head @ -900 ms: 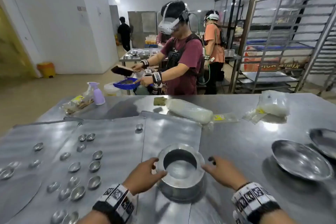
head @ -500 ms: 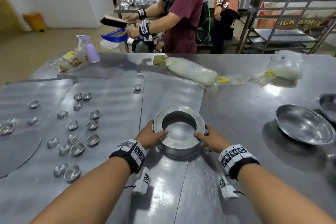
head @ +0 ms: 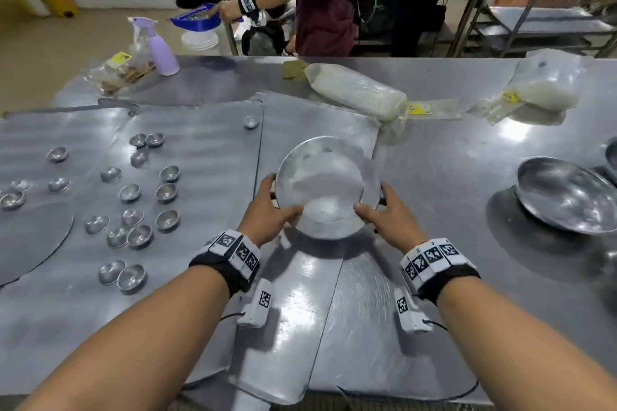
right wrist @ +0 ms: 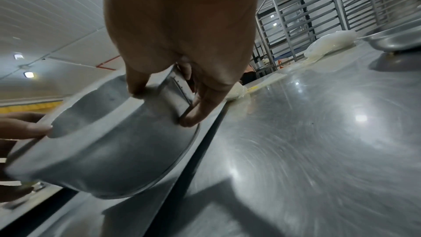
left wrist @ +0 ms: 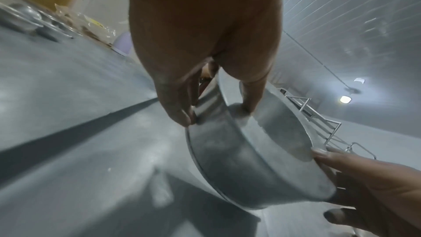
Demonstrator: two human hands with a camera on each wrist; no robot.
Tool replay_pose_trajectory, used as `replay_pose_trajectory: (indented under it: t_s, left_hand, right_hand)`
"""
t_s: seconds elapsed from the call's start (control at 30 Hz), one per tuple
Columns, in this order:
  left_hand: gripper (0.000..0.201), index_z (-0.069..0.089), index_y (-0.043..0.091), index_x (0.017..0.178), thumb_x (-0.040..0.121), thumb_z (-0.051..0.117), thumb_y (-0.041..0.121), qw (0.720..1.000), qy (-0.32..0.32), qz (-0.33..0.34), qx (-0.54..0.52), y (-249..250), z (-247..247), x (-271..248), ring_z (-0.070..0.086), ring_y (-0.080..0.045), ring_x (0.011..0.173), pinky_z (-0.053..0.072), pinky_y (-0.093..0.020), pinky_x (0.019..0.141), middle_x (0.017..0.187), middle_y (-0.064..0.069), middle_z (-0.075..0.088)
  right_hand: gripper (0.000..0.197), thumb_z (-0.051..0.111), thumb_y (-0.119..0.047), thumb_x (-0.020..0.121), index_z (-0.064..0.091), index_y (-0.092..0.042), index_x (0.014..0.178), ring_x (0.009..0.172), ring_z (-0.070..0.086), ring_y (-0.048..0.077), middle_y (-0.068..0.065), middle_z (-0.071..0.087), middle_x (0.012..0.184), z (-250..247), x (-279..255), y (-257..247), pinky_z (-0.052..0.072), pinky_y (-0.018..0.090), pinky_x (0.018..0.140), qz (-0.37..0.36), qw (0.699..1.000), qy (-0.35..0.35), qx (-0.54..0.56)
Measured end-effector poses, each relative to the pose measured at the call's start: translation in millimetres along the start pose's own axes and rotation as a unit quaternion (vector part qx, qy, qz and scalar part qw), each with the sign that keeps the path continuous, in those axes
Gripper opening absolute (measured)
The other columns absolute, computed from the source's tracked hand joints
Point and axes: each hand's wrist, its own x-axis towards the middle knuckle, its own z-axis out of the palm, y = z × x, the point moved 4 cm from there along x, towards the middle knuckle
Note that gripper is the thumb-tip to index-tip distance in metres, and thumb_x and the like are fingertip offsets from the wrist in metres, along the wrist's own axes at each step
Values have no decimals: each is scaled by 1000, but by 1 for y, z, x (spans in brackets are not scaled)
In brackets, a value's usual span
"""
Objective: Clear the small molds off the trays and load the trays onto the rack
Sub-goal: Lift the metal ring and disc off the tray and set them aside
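Observation:
A round metal pot (head: 322, 187) is off the table and tipped over, its flat base towards me. My left hand (head: 282, 197) grips its left side, thumb on the base and fingers round the rim (left wrist: 216, 114). On the other side my right hand (head: 372, 198) grips it the same way (right wrist: 163, 107). The pot (left wrist: 250, 159) (right wrist: 114, 147) hangs over a flat metal tray (head: 317, 117). Several small shiny molds (head: 166, 192) lie scattered on the tray (head: 200, 130) to its left, and more on the far-left tray (head: 33, 130).
A shallow metal bowl (head: 567, 193) sits at the right. Two plastic bags of white stuff (head: 357, 90) (head: 541, 83) and a purple spray bottle (head: 162, 50) lie along the far edge. Two people (head: 327, 0) work beyond the table. A tray rack (head: 551, 10) stands far right.
My hands closed on the pot's sides, lifted it off the tray and turned it from mouth-up to base towards me. My view dropped towards the table.

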Motion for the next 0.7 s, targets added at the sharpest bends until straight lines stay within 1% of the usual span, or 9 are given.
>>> replay_pose_trajectory:
  t_s: [0.07,0.2,0.27,0.33,0.4,0.43,0.57,0.63,0.7]
  left_hand:
    - [84,31,32,145,80,83,32,999,10,16,-32,9,-3,-5,62,-10,106,57,-30,85,128,2,55]
    - [75,39,32,132,76,57,79,994,39,16,-104,26,-9,-17,60,-20,115,51,-47,102,131,-3,57]
    - [83,51,25,130,77,41,87,990,45,2,-137,28,-12,-22,62,-22,112,49,-46,103,125,-4,63]
    - [74,63,24,123,87,35,82,987,47,-1,-153,30,-13,-30,66,-22,108,50,-39,96,114,-4,70]
    - [60,68,22,119,99,34,67,989,54,7,-138,31,-12,-40,64,-12,96,48,-30,85,104,4,70]
    - [55,68,23,121,101,36,63,990,58,14,-126,31,-11,-45,62,-8,94,48,-29,83,104,7,69]
    - [39,61,28,124,94,59,54,995,55,10,-88,14,-1,-61,66,-15,107,54,-31,87,114,7,70]
    - [45,57,37,120,80,69,54,996,39,10,-84,2,3,-70,66,-14,109,55,-36,93,117,8,69]
    - [46,54,42,118,76,73,48,995,30,16,-90,-6,6,-78,65,-12,111,54,-34,93,119,10,68]
  right_hand:
    - [71,74,-49,80,35,-42,140,110,64,17,-8,60,129,-5,-1,-4,55,45,91,-3,999,9,36]
    - [20,52,-51,88,47,-46,107,114,60,22,2,64,120,-11,-11,-20,50,49,95,-9,988,29,153]
    - [28,44,-62,87,51,-39,102,111,61,23,-1,64,110,-13,-19,-25,49,48,93,-17,983,47,177]
    - [59,38,-81,80,56,-33,109,108,62,18,-7,63,107,-12,-28,-26,49,46,92,-24,983,54,173]
    - [82,32,-94,72,59,-32,120,107,62,12,-11,65,114,-9,-35,-23,50,47,95,-29,987,57,146]
    - [81,33,-94,72,61,-35,120,108,62,10,-12,66,116,-7,-38,-20,51,48,96,-31,989,58,133]
    - [35,49,-72,83,59,-49,107,105,64,11,-20,67,110,2,-49,-7,55,46,91,-27,994,51,97]
    - [17,56,-51,92,56,-46,108,103,64,13,-20,66,105,5,-57,-6,53,35,84,-37,996,44,67]
    - [16,58,-36,96,54,-44,109,99,63,11,-22,64,100,8,-65,-3,47,24,73,-39,997,30,54]
